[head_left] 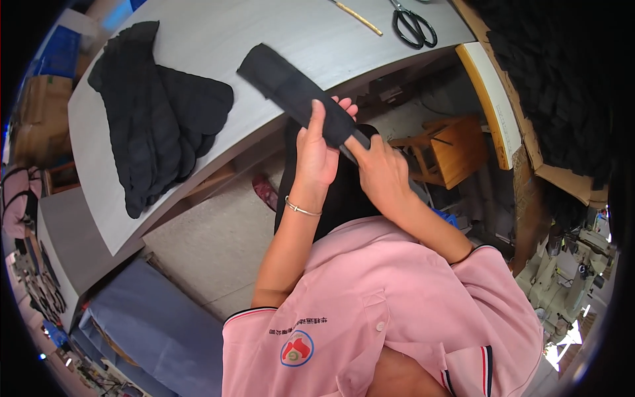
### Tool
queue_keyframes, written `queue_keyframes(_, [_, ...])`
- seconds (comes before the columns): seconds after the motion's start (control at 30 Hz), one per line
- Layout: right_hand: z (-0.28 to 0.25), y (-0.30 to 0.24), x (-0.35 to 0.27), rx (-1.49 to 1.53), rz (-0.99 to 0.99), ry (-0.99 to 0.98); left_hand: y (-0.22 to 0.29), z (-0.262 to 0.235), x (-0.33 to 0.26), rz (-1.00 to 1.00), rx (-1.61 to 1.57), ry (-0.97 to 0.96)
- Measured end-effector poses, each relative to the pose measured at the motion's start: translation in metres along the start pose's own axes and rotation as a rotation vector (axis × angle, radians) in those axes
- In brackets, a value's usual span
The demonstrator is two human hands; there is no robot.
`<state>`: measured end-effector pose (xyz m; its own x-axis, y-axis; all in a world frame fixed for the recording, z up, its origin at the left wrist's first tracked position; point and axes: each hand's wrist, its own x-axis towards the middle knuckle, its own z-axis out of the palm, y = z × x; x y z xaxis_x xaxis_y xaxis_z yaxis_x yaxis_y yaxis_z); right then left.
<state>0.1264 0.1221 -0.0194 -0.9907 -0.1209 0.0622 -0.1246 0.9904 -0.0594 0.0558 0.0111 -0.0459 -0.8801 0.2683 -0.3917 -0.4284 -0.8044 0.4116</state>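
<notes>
Grips a black sock point(291, 86) with the left hand point(317, 153); holds its near end with the right hand point(383, 172).

A head-worn fisheye camera looks steeply down from close above a pink short-sleeved fabric shirt point(344, 298). It faces a smooth pale-grey tabletop point(205, 43).

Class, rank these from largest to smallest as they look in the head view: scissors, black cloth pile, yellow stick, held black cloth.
1. Black cloth pile
2. Held black cloth
3. Scissors
4. Yellow stick
</notes>
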Motion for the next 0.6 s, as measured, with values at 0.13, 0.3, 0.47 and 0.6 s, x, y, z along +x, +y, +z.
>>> queue_keyframes(0.13, [0.009,-0.006,0.004,-0.111,0.027,0.003,-0.006,0.001,0.004,0.017,0.104,0.042])
queue_keyframes(0.3, [0.031,-0.019,0.058,-0.12,0.086,0.045,-0.004,0.004,0.008,0.023,0.076,0.029])
queue_keyframes(0.47, [0.005,-0.009,0.029,0.022,-0.008,0.097,-0.002,0.005,0.003,-0.045,0.064,0.012])
queue_keyframes(0.6, [-0.01,-0.008,0.0,0.032,0.077,-0.155,-0.005,0.003,0.003,0.003,0.181,0.03])
